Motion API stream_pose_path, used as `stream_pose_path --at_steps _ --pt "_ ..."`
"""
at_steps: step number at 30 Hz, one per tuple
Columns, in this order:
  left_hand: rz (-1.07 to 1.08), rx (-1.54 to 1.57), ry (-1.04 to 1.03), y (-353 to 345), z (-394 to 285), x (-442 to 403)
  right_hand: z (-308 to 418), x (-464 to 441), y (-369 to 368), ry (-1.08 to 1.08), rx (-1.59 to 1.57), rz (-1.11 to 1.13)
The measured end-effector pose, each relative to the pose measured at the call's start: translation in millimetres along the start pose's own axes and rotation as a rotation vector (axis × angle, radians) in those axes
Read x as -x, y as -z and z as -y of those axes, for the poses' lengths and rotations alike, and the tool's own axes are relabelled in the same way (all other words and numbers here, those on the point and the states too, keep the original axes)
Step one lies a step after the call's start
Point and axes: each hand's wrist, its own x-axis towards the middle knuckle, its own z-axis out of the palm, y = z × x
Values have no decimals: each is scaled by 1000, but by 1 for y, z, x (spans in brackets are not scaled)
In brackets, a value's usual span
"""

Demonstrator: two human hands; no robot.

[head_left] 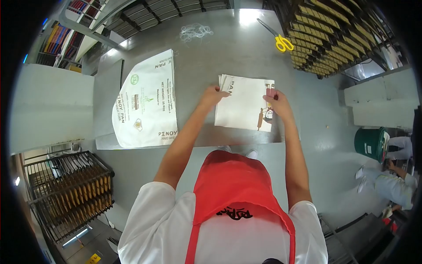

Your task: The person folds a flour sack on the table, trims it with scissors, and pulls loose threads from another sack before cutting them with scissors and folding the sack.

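A squarish stack of folded white printed sacks (pixel 244 105) lies on the metal table in front of me. My left hand (pixel 214 95) grips the stack's left edge, its thumb on top. At the upper right edge, my right hand (pixel 277 102) pinches the stack, fingers closed on the printed side. Left of my left arm, a larger white sack (pixel 149 103) with "PINOY PAN" lettering lies flat, its left side rounded.
Yellow-handled scissors (pixel 281 42) and a tangle of white thread (pixel 195 32) lie toward the table's (pixel 193 61) far side. Racks (pixel 334 33) stand at the upper right and lower left (pixel 72 191). Beyond a green bin (pixel 369 143), people are at the right.
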Motion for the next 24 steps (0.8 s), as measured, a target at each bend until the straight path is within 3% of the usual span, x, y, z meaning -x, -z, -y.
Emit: stream_pose_path --at_steps 2,6,9,11,12,14,15,16,17,18,20,22,24 --pt "116 576 112 -2 7 3 14 13 -1 -122 -305 -5" --pt "174 420 158 13 -6 8 9 8 3 -177 -403 47" --pt "176 491 -6 31 -16 -1 25 2 16 -121 -433 112" --pt "-34 374 -349 56 -47 13 63 9 31 206 -344 86" --pt "-34 372 -348 64 -55 21 82 20 37 205 -347 86" --pt "-296 155 -740 80 -68 41 114 42 42 348 -233 25" --pt "-227 5 -680 91 -72 65 115 49 39 348 -233 24" --pt "-226 5 -680 92 -60 74 114 58 36 600 -33 -47" --pt "-208 -163 -869 89 -43 78 110 68 34 847 173 -118" --pt "-189 -333 -1053 83 -22 82 93 73 29 843 174 -114" --pt "-58 -481 -1001 57 41 86 38 78 8 936 359 -54" --pt "-33 -599 -1032 34 87 95 -2 97 -10 874 481 11" --pt "-4 -713 -1050 26 98 109 -22 116 -22 853 477 19"
